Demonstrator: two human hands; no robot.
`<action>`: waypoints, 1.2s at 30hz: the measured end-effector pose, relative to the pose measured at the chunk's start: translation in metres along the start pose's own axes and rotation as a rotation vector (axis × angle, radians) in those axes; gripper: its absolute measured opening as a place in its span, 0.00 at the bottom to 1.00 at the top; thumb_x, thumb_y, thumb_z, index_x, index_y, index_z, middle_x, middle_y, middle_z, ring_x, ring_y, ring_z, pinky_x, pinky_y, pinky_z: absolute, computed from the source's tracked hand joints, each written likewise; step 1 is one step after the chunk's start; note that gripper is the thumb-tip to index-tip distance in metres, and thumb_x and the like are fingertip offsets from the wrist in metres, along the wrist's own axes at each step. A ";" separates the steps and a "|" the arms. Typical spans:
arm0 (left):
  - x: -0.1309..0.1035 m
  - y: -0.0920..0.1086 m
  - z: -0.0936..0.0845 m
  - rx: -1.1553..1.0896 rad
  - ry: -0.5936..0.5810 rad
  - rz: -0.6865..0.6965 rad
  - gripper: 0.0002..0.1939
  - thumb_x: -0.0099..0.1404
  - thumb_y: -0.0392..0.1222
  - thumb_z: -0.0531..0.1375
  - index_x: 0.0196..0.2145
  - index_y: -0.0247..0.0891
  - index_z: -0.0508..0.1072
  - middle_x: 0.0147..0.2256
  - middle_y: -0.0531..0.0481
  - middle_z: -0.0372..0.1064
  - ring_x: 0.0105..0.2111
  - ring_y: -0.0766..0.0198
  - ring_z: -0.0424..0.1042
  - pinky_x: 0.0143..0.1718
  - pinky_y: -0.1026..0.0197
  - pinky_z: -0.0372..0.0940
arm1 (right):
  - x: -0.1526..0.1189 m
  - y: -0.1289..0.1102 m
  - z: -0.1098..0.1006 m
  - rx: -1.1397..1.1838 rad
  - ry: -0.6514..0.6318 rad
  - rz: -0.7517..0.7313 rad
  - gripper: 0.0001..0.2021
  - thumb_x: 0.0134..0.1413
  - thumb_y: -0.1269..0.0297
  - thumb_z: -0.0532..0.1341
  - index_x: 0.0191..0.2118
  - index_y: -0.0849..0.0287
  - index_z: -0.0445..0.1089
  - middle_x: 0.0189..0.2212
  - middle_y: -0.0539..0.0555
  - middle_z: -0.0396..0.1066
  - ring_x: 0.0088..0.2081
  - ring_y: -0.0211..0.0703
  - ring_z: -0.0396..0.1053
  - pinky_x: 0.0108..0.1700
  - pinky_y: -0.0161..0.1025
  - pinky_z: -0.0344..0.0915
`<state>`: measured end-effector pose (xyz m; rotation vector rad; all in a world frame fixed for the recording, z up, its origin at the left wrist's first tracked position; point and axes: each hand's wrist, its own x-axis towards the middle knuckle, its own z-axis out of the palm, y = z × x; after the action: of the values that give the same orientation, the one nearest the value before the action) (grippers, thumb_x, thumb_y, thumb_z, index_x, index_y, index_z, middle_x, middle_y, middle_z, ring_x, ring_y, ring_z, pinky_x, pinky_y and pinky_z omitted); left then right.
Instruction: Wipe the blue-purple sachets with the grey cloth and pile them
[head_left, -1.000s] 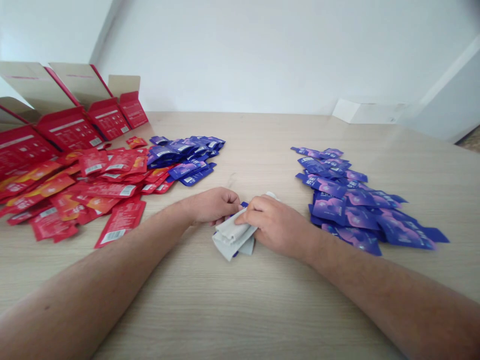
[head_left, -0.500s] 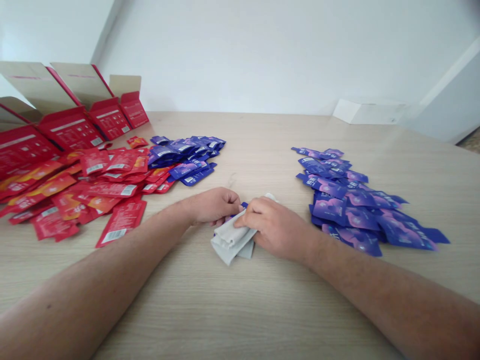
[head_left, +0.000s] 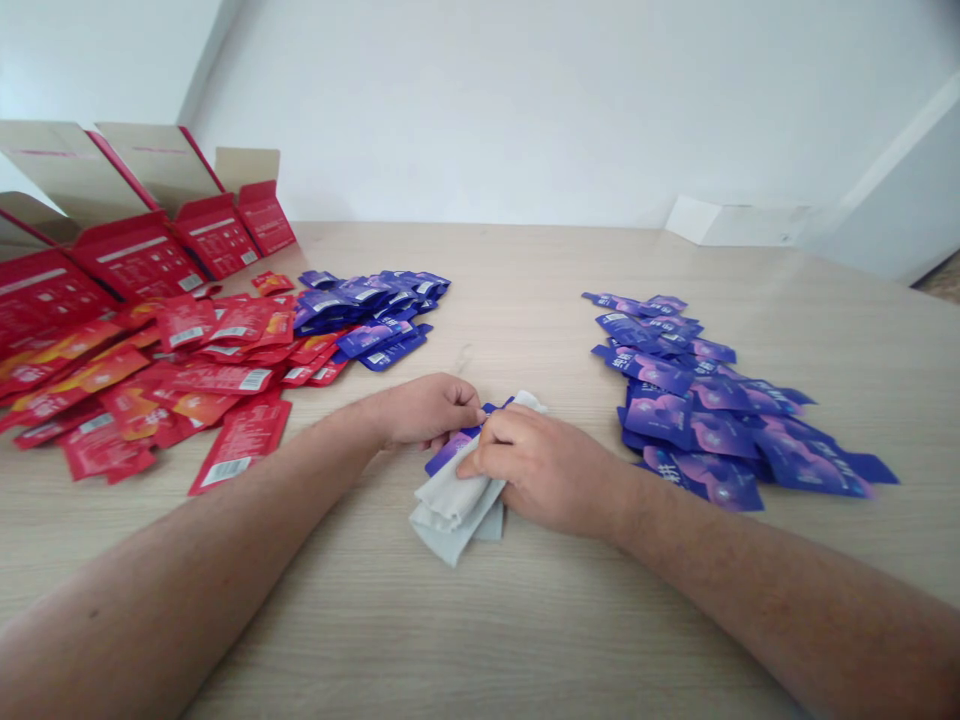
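In the middle of the table, my left hand (head_left: 433,408) pinches the far end of a purple sachet (head_left: 447,450). My right hand (head_left: 546,465) grips a folded whitish cloth (head_left: 444,515), which lies over the sachet and hides much of it. The cloth's loose layers hang toward me, and another bit of it sticks out beyond my right knuckles. Both hands rest close together with fingers closed.
To the right lies a spread of purple sachets (head_left: 720,432). Leftward are a smaller purple pile (head_left: 375,300) and a heap of red sachets (head_left: 217,378). Open red cartons (head_left: 139,258) stand behind that heap. A white box (head_left: 739,224) sits at the back right.
My right hand and the cloth have slid slightly toward me along the sachet, uncovering more of its purple surface. My left hand has stayed in place.
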<state>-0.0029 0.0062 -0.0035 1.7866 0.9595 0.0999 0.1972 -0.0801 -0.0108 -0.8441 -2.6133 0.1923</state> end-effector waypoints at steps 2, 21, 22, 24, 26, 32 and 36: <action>-0.001 0.001 0.000 -0.003 -0.001 -0.007 0.14 0.63 0.52 0.59 0.29 0.38 0.69 0.17 0.58 0.62 0.14 0.72 0.60 0.12 0.70 0.53 | 0.000 0.003 0.000 -0.002 0.032 0.063 0.16 0.55 0.75 0.60 0.48 0.56 0.73 0.41 0.56 0.69 0.44 0.45 0.65 0.48 0.43 0.63; -0.001 0.001 0.000 -0.019 -0.013 0.012 0.14 0.64 0.52 0.59 0.29 0.38 0.68 0.17 0.59 0.62 0.14 0.73 0.61 0.12 0.71 0.54 | 0.000 -0.001 0.000 -0.006 -0.009 -0.008 0.17 0.55 0.75 0.60 0.49 0.55 0.73 0.40 0.55 0.68 0.44 0.46 0.64 0.48 0.43 0.63; -0.001 0.001 0.000 -0.021 -0.014 0.012 0.14 0.64 0.51 0.59 0.29 0.38 0.68 0.17 0.59 0.61 0.14 0.73 0.60 0.11 0.71 0.53 | 0.000 0.000 0.000 -0.006 0.001 0.012 0.16 0.55 0.75 0.60 0.49 0.55 0.73 0.40 0.55 0.68 0.44 0.46 0.64 0.49 0.43 0.63; -0.001 0.000 0.000 -0.026 -0.017 0.010 0.13 0.64 0.50 0.58 0.29 0.38 0.69 0.17 0.59 0.61 0.13 0.73 0.59 0.11 0.71 0.52 | -0.001 0.003 -0.001 -0.003 0.035 0.072 0.16 0.56 0.75 0.59 0.49 0.57 0.73 0.41 0.56 0.68 0.44 0.45 0.65 0.49 0.43 0.63; 0.000 0.000 0.000 -0.022 -0.018 0.008 0.13 0.64 0.50 0.58 0.29 0.37 0.69 0.17 0.59 0.61 0.13 0.73 0.59 0.11 0.71 0.52 | -0.001 0.003 0.000 0.000 0.054 0.091 0.16 0.56 0.75 0.59 0.49 0.57 0.73 0.41 0.56 0.68 0.44 0.45 0.65 0.48 0.43 0.63; 0.000 0.001 0.000 -0.020 -0.013 0.006 0.14 0.63 0.52 0.59 0.29 0.38 0.69 0.17 0.59 0.62 0.14 0.73 0.61 0.12 0.71 0.54 | 0.000 0.001 0.002 -0.009 0.011 -0.016 0.16 0.54 0.75 0.61 0.48 0.54 0.74 0.40 0.55 0.68 0.44 0.46 0.64 0.47 0.43 0.63; -0.001 0.001 0.000 -0.016 -0.013 -0.007 0.13 0.64 0.50 0.58 0.29 0.38 0.69 0.17 0.59 0.62 0.14 0.73 0.59 0.11 0.71 0.52 | -0.001 0.006 0.000 -0.012 0.065 0.078 0.16 0.54 0.76 0.60 0.48 0.57 0.73 0.41 0.56 0.68 0.43 0.46 0.65 0.48 0.44 0.63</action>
<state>-0.0034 0.0053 -0.0025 1.7671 0.9534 0.0914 0.2009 -0.0756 -0.0130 -0.9409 -2.5260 0.1670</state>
